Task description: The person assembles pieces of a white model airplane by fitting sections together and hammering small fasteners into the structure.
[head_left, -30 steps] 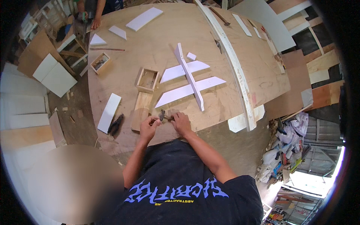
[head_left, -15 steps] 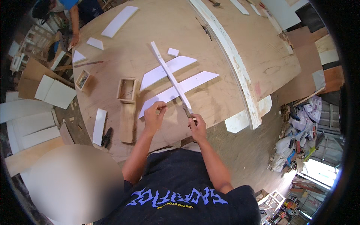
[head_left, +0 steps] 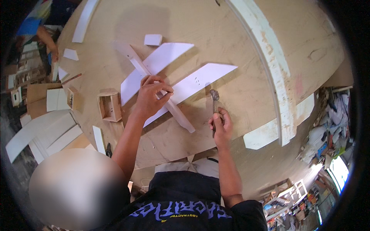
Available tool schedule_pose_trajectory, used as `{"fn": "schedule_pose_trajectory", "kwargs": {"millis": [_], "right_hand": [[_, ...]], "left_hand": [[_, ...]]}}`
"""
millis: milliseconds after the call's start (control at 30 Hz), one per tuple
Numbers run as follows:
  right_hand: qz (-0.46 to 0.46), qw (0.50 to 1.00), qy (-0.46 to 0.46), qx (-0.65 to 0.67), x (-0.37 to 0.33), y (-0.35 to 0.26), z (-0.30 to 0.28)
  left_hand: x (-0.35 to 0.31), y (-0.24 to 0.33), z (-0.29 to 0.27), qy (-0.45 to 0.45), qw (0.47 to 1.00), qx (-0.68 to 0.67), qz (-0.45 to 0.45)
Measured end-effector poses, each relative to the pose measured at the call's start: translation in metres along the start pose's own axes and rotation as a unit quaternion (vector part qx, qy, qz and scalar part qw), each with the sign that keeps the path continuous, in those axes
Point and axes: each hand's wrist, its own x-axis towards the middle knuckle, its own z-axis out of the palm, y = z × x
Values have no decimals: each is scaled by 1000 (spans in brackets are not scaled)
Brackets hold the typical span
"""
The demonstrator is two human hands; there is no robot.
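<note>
Slanting across the near board (head_left: 210, 75), the white strip (head_left: 178, 114) is being overlapped by the closer left hand (head_left: 151, 94), fingertips pinched, contents unclear, while a hammer (head_left: 215, 101) is being gripped beside that board by the right hand (head_left: 222, 126).

Soft shadows cross the tabletop (head_left: 227, 46); glare whitens the lower right.

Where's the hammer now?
In the head view, the hammer is right of centre, in the grip of the right hand, its head just below the lower slanted white board.
</note>
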Motion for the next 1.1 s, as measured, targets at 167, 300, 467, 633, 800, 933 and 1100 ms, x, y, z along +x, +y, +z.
{"fn": "schedule_pose_trajectory", "kwargs": {"millis": [167,300,467,633,800,933,1100], "right_hand": [[-9,1000,2,28,-1,8,13],[-13,999,30,43,-9,17,23],[-28,997,51,41,-18,25,31],[-42,996,55,51,-24,30,34],[-47,995,58,61,-30,34,36],[-47,994,67,67,-39,39,35],[-62,991,74,90,-48,41,36]], "left_hand": [[5,0,8,-53,997,27,56],[2,-8,9,-46,998,-22,43],[1,-11,6,-41,997,-31,58],[7,-8,1,-76,995,-17,65],[12,-4,-6,-127,991,-4,48],[20,1,-10,-179,983,36,24],[22,0,-9,-173,984,18,35]]}}
